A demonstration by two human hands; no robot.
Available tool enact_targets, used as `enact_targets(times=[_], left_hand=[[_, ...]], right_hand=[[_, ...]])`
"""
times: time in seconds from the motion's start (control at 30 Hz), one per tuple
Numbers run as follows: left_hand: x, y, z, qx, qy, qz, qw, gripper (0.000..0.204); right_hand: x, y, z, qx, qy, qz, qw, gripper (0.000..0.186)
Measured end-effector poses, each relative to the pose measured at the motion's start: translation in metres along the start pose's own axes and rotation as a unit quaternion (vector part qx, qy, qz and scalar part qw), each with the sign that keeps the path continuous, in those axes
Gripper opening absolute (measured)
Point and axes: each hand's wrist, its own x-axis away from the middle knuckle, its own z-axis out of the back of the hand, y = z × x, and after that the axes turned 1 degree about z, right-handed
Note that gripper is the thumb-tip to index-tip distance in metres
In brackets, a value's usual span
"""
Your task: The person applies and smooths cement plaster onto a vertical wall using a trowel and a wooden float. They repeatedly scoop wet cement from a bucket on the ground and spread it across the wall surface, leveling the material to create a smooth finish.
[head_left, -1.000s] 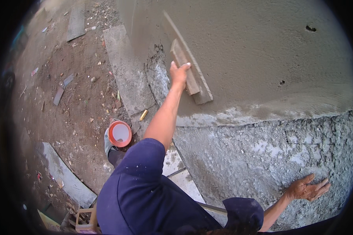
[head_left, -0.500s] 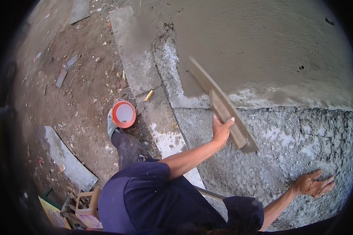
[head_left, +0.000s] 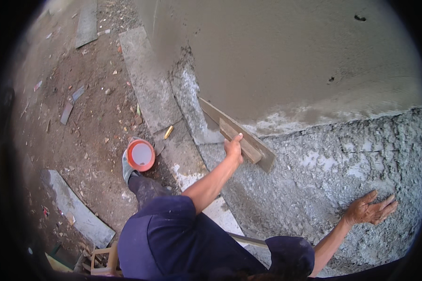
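Note:
My left hand (head_left: 234, 149) is closed on the wooden handle of a long, flat float (head_left: 258, 145), which lies slanted across the edge between the smooth wet mortar (head_left: 295, 56) and the rough, whitish grey surface below it (head_left: 328, 164). At the right, my right hand (head_left: 369, 210) has its fingers spread on or just over that rough surface, with nothing in them.
An orange bucket (head_left: 151, 159) with pale liquid stands beside my foot (head_left: 129, 166) on littered dirt. A yellow object (head_left: 169, 132) lies on grey slabs (head_left: 145, 79). A curved grey sheet (head_left: 79, 210) and a beige plastic container (head_left: 103, 262) are at lower left.
My left hand and float first came down from the wet mortar onto the rough border, then shifted somewhat up and leftward. My right hand stays about where it was, fingers spread.

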Motion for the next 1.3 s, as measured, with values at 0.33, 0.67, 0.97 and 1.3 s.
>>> enact_targets(times=[0.33, 0.67, 0.97, 1.3], left_hand=[[0.124, 0.154, -0.195, -0.149, -0.224, -0.356, 0.895, 0.058], [0.331, 0.206, -0.361, -0.367, -0.342, -0.647, 0.574, 0.047], [0.355, 0.136, -0.347, -0.324, -0.431, -0.768, 0.345, 0.053], [0.114, 0.399, -0.37, -0.307, -0.251, -0.613, 0.684, 0.044]], right_hand=[[-0.011, -0.011, 0.004, -0.006, 0.002, -0.029, 1.0, 0.059], [-0.014, -0.016, 0.015, 0.024, -0.043, -0.06, 0.997, 0.059], [-0.005, 0.002, 0.014, 0.027, -0.054, -0.058, 0.997, 0.061], [-0.017, -0.018, 0.015, 0.031, -0.013, -0.037, 0.999, 0.059]])
